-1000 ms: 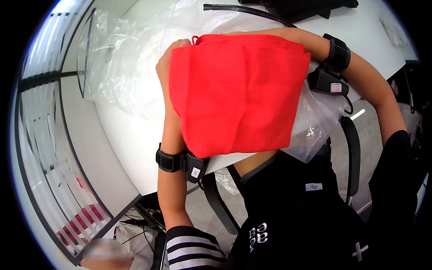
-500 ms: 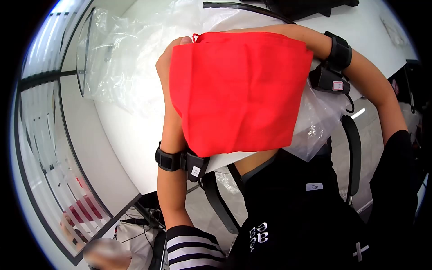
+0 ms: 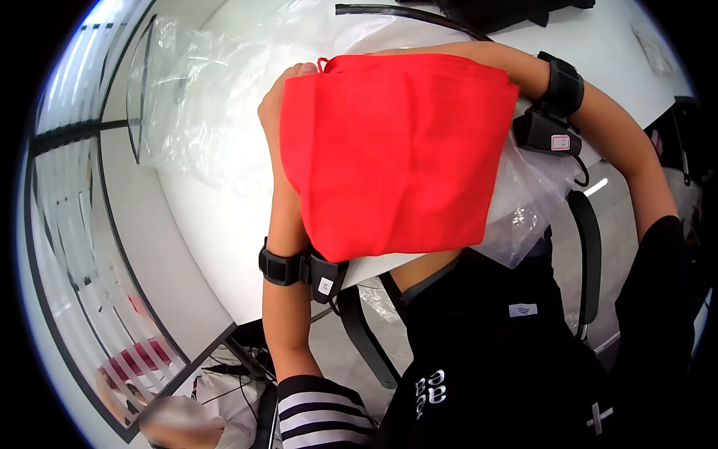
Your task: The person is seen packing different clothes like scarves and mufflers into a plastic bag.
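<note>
A folded red cloth [image 3: 404,157], perhaps a bag, spreads over the middle of the view, with a small red cord at its upper left corner. My left hand [image 3: 288,81] is at that corner; part of it and a fingertip show at the edge, while the other fingers are behind the cloth. My right forearm comes in from the right along the top edge, and my right hand is hidden behind the red cloth. Both wrists wear black straps with small boxes.
Clear plastic wrap [image 3: 209,105] lies on the white table [image 3: 209,232] at the left, and another clear bag [image 3: 516,209] hangs at the near edge. Black fabric [image 3: 501,11] lies at the top. Another person [image 3: 183,423] is at the lower left, near a chair.
</note>
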Tool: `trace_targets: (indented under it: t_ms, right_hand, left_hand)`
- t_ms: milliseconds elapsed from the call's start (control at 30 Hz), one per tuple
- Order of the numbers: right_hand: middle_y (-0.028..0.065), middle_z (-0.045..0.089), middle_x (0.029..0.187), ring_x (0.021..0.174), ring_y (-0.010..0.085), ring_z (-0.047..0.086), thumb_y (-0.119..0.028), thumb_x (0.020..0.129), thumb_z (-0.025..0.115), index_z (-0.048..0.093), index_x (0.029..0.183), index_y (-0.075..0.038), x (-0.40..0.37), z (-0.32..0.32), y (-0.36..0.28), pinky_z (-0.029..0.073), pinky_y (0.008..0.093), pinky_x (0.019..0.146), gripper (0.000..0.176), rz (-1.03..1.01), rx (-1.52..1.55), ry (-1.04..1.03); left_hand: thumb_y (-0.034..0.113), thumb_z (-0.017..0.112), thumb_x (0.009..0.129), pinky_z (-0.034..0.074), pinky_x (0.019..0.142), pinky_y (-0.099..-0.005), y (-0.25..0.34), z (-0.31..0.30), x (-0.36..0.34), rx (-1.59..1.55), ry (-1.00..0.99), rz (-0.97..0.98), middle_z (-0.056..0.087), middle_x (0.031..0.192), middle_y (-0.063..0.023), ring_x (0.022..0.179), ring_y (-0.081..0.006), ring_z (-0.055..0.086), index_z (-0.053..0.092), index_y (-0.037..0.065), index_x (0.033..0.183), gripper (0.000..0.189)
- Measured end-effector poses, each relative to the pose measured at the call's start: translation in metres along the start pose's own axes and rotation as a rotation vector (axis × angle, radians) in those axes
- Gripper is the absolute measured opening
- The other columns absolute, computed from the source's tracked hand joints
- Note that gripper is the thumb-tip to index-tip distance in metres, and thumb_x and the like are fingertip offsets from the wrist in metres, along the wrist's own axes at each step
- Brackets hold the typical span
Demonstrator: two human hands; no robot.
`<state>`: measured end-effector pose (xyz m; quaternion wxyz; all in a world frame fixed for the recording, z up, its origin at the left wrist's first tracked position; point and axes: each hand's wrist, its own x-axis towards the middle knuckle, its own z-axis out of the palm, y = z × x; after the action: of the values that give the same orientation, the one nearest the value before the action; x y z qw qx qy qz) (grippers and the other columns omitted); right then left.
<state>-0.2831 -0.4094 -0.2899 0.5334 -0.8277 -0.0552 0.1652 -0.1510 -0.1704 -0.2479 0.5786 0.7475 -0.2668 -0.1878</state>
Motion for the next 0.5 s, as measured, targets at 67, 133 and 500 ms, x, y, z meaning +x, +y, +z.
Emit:
trace_targets:
  t_ms: [67, 133, 500]
  right_hand:
    - [0.0142, 0.057, 0.137, 0.115, 0.0176, 0.056, -0.021, 0.097, 0.058, 0.048, 0.143, -0.006, -0.002, -0.001, -0.005, 0.042, 0.0270, 0.100, 0.050, -0.005, -0.018, 0.010]
    - [0.0143, 0.057, 0.137, 0.115, 0.0180, 0.057, -0.022, 0.097, 0.058, 0.048, 0.143, -0.006, -0.003, -0.001, -0.010, 0.042, 0.0269, 0.100, 0.050, -0.013, -0.040, 0.013]
    - [0.0144, 0.059, 0.135, 0.114, 0.0203, 0.058, -0.022, 0.096, 0.059, 0.048, 0.143, -0.007, -0.009, -0.002, -0.021, 0.044, 0.0268, 0.099, 0.051, -0.063, -0.113, 0.040]
  left_hand:
    - [0.016, 0.053, 0.096, 0.028, 0.053, -0.0278, 0.000, 0.001, 0.000, 0.005, 0.001, 0.000, 0.033, 0.063, 0.0043, 0.060, -0.0081, 0.027, 0.038, 0.008, 0.066, 0.034]
    - [0.016, 0.053, 0.096, 0.028, 0.053, -0.0278, 0.002, 0.002, -0.001, 0.011, 0.013, -0.003, 0.033, 0.063, 0.0043, 0.060, -0.0081, 0.027, 0.038, 0.008, 0.066, 0.035]
    - [0.015, 0.053, 0.096, 0.028, 0.053, -0.0272, 0.005, 0.002, -0.003, -0.011, 0.003, -0.003, 0.032, 0.063, 0.0047, 0.061, -0.0076, 0.026, 0.037, 0.008, 0.066, 0.035]
